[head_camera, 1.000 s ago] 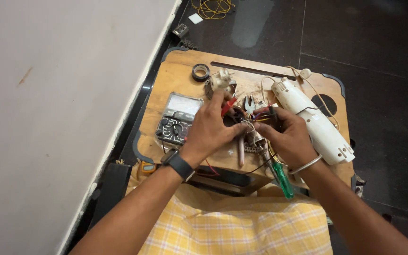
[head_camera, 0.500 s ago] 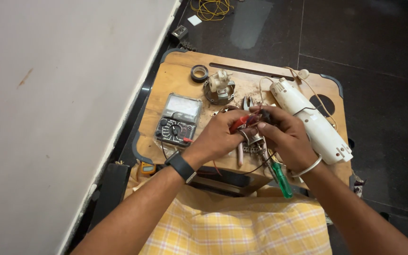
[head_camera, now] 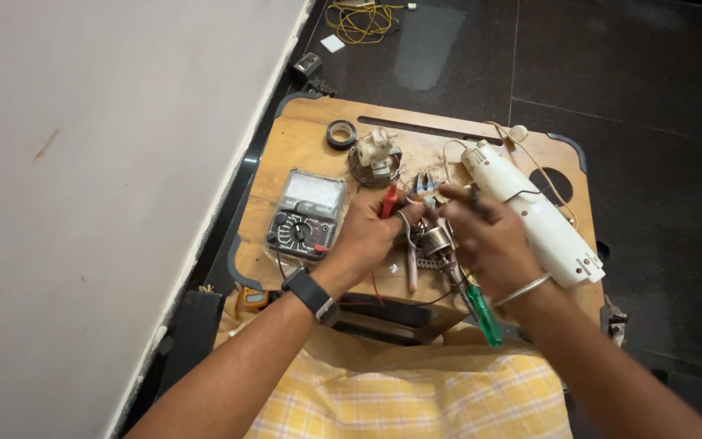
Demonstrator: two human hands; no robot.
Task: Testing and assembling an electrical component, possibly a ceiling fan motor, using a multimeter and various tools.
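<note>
Small cylindrical metal motor (head_camera: 436, 241), held over the middle of the wooden board (head_camera: 302, 146), long axis roughly upright, so its terminals face the probe. Left hand (head_camera: 371, 236) grips the red test probe (head_camera: 388, 201), tip pointing down-right. Right hand (head_camera: 485, 240) is curled about the motor's wiring. Grey analogue multimeter (head_camera: 306, 214) lies left; white plastic housing (head_camera: 534, 215) right; green-handled screwdriver (head_camera: 481, 309) near.

Both forearms are bare, without sleeves. The left hand (head_camera: 367, 236) has a black wristwatch (head_camera: 313, 293) on its wrist; the right hand (head_camera: 489, 240) has 1 thin silver bangle (head_camera: 522, 289). Yellow-and-white checked cloth (head_camera: 416, 398) covers the lap.
</note>
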